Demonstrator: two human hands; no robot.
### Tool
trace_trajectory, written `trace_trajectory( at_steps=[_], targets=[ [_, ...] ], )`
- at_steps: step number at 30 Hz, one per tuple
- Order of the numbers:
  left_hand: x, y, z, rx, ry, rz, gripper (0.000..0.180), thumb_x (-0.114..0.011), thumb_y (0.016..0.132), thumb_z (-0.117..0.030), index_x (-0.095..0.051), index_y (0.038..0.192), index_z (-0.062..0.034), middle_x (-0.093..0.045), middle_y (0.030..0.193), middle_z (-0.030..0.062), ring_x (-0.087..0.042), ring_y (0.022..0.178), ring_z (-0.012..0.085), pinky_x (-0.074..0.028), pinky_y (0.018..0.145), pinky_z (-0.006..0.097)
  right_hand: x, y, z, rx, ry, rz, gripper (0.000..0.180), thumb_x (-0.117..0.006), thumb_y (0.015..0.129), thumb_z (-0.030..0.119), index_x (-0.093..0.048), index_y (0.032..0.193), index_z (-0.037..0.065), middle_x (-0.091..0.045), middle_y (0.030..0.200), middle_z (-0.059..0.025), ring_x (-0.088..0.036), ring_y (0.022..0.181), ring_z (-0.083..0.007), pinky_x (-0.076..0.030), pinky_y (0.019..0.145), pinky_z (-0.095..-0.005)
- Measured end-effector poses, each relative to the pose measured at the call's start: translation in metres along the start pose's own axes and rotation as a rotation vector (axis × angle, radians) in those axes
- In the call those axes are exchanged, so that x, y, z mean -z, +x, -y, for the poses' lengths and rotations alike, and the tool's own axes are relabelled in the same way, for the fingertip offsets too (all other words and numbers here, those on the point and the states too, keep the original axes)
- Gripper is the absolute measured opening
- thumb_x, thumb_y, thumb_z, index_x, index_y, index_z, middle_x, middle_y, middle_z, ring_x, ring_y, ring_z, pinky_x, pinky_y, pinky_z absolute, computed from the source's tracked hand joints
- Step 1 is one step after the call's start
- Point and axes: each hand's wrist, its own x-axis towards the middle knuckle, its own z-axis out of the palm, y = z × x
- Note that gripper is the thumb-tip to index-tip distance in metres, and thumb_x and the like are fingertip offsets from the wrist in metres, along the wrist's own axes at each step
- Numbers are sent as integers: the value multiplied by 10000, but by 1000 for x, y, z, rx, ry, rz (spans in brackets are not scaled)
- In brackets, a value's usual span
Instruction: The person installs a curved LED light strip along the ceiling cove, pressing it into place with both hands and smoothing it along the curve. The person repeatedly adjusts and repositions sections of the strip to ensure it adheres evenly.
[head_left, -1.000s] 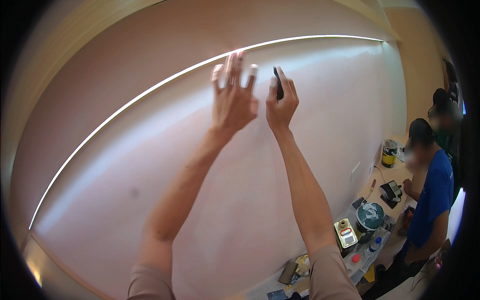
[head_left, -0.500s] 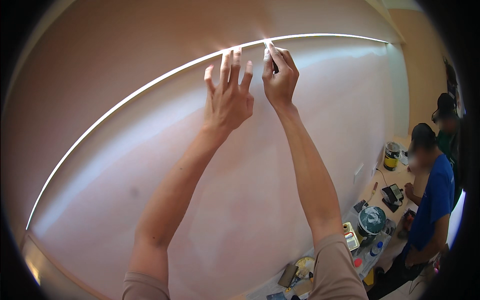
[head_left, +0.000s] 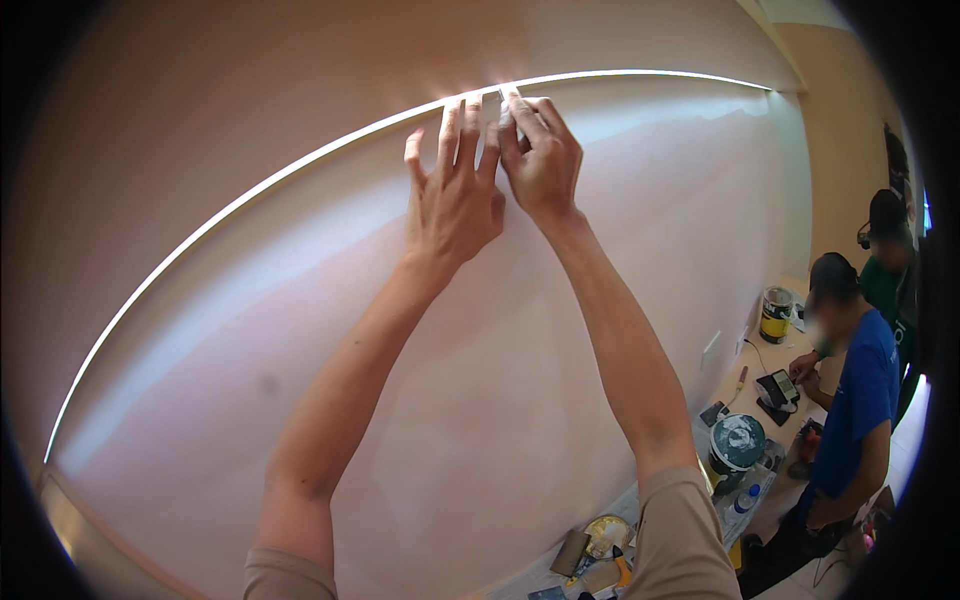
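Note:
A thin, glowing white light strip [head_left: 300, 167] curves along the line where the pinkish wall [head_left: 500, 400] meets the brownish surface above it. Both my arms are raised to it. My left hand [head_left: 452, 205] is open with fingers apart, two fingertips up against the strip's lower edge. Close on its right, my right hand [head_left: 545, 165] is closed in a pinch around a small, thin, greyish piece, mostly hidden by the fingers. The tip of that piece reaches the strip, beside my left fingertips. Its kind cannot be made out.
At lower right, a worktop [head_left: 735, 392] holds a black-and-yellow can [head_left: 777, 315], a lidded green bucket [head_left: 738, 441], a water bottle [head_left: 748, 498] and a black device [head_left: 777, 388]. A person in blue [head_left: 858, 385] stands beside it, another person in green [head_left: 885, 275] behind.
My right hand has slid left along the strip, closing the gap to my left hand. The left hand stays in place. The person in blue now reaches to the black device.

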Motion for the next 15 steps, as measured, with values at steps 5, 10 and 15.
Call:
trace_trajectory(
  at_steps=[5,10,15],
  targets=[
    [-1,5,2,-16,-18,-25,594,-670,770,-163,-549,1345,-78,-324,1613,161,-252,1527,299,-222,1132,610,0,10,-5,-54,-5,-50,239,-669,945,125,-751,1155,45,-687,917,-68,-684,739,-258,-548,638,-377],
    [-2,4,3,-12,2,-24,548,-670,764,-154,-557,1293,-68,-331,1607,167,-254,1526,303,-217,1131,605,2,12,-17,-92,-35,-64,252,-660,957,111,-750,1182,43,-687,908,-55,-651,669,-215,-536,634,-383],
    [-4,5,2,-31,1,-60,536,-670,754,-141,-559,1273,-63,-345,1599,170,-265,1518,304,-227,1119,598,-5,5,-22,1,-49,-119,254,-677,939,106,-753,1168,26,-681,868,-44,-575,598,-188,-485,689,-347]
  ],
)
